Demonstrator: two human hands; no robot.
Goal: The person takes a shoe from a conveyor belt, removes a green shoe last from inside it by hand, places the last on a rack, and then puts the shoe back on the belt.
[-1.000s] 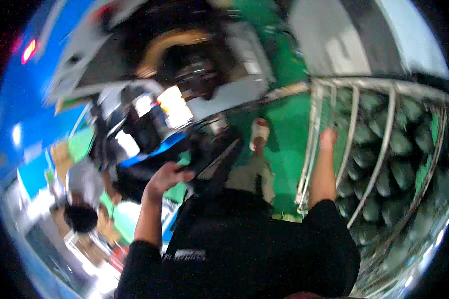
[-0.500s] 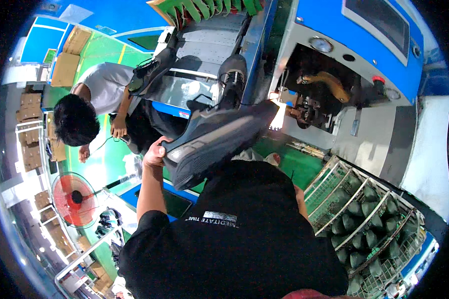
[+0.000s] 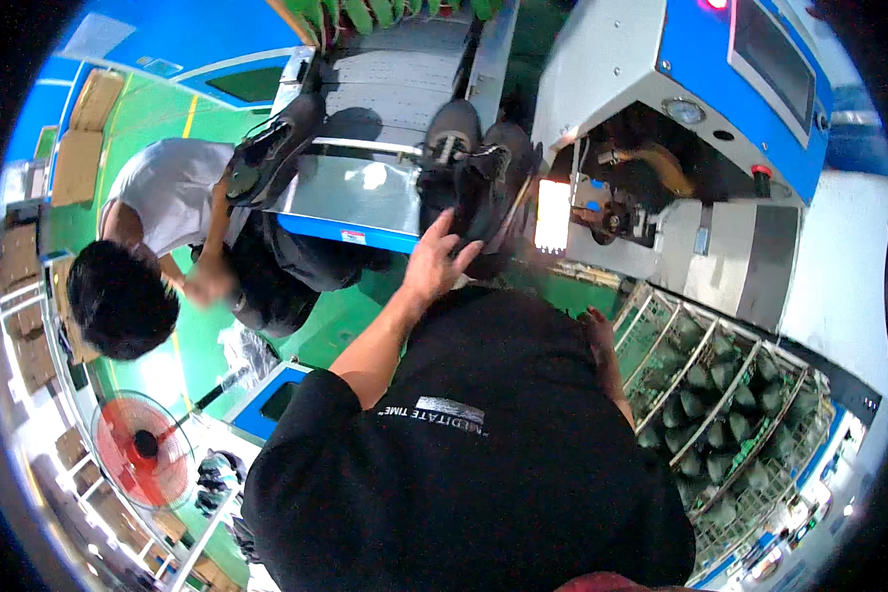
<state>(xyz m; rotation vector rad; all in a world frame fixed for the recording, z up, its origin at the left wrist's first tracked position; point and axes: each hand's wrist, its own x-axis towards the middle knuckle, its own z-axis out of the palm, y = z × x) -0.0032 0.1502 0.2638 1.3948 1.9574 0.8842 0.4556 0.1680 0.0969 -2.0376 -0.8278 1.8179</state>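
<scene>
My left hand (image 3: 437,264) reaches to the end of the conveyor, fingers spread and nothing in its grip. Its fingertips are at the heel end of a dark sneaker (image 3: 506,173); whether they touch it, I cannot tell. Beside that sneaker stands another dark sneaker (image 3: 452,126) with pale laces, on the conveyor's metal end plate (image 3: 360,187). My right hand (image 3: 596,330) hangs low in front of the machine, its fingers loosely apart and partly hidden. No object shows in it.
A third sneaker (image 3: 278,148) rests at the conveyor's left edge, near a seated co-worker (image 3: 168,202). To the right stands a blue and grey machine (image 3: 602,89) with an open cavity and a bright lamp (image 3: 553,215). A wire cart (image 3: 676,439) holds many dark rounded pieces. A red fan (image 3: 143,444) stands left.
The sneaker my left hand held up is now at the conveyor's end beside the other one, and the hand has let go. My right hand has come into view. The view has shifted slightly.
</scene>
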